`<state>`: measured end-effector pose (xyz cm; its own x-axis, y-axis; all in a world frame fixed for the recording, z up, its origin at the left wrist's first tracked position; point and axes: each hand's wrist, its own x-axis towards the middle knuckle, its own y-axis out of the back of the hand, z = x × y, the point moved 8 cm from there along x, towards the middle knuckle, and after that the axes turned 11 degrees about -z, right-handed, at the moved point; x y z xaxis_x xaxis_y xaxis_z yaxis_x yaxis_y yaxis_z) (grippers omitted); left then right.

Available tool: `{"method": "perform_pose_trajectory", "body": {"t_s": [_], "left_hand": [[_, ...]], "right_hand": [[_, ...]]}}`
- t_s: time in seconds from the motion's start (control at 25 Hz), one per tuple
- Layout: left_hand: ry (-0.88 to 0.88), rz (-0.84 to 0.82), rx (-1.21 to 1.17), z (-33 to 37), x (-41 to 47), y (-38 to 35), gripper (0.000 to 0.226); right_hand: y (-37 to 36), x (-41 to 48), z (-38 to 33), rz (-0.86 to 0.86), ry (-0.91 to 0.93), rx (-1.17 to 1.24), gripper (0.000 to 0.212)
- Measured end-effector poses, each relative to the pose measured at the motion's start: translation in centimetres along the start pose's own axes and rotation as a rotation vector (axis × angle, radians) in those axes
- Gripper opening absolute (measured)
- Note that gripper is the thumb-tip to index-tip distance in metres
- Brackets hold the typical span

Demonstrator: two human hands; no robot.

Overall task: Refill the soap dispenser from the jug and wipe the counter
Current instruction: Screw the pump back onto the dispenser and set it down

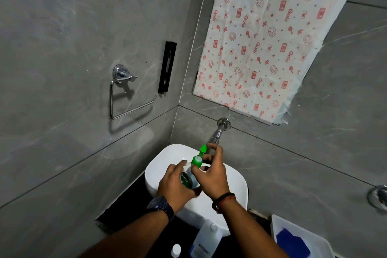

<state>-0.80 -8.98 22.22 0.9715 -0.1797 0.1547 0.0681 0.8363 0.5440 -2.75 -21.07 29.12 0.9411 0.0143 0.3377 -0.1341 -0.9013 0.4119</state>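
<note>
Over the white basin (pixel 159 165) I hold a clear soap dispenser (pixel 187 178) with a green Dettol label. My left hand (pixel 174 184) wraps around its body. My right hand (pixel 211 172) grips the green pump top (pixel 198 160), whose nozzle (pixel 203 149) points up and away. A translucent bluish jug (pixel 206 239) stands on the dark counter (pixel 134 201) in front of the basin, between my forearms. A small white cap (pixel 176 250) lies to its left. A blue cloth (pixel 292 242) rests in a white tub (pixel 278 221) at the lower right.
A chrome spout (pixel 218 134) juts from the grey tiled wall above the basin. A chrome towel ring (pixel 125 94) and a black bracket (pixel 167 67) hang on the left wall. Patterned paper (pixel 268 33) covers the wall above. Another chrome fitting (pixel 379 196) sits at the right edge.
</note>
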Motion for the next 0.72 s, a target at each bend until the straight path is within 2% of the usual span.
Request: {"method": "perform_pose_trajectory", "body": {"t_s": [0.16,0.56,0.72], "left_hand": [[-0.014,0.011,-0.015,0.3,0.1,-0.2,0.087],[0.017,0.018,-0.013,0.1,0.2,-0.6,0.093],[-0.007,0.027,-0.015,0.3,0.2,-0.7,0.091]], "right_hand": [[0.3,0.1,0.2,0.004,-0.038,-0.015,0.076],[0.9,-0.1,0.6,0.029,-0.045,0.053,0.075],[1.1,-0.2,0.7,0.042,-0.060,0.041,0.082]]}}
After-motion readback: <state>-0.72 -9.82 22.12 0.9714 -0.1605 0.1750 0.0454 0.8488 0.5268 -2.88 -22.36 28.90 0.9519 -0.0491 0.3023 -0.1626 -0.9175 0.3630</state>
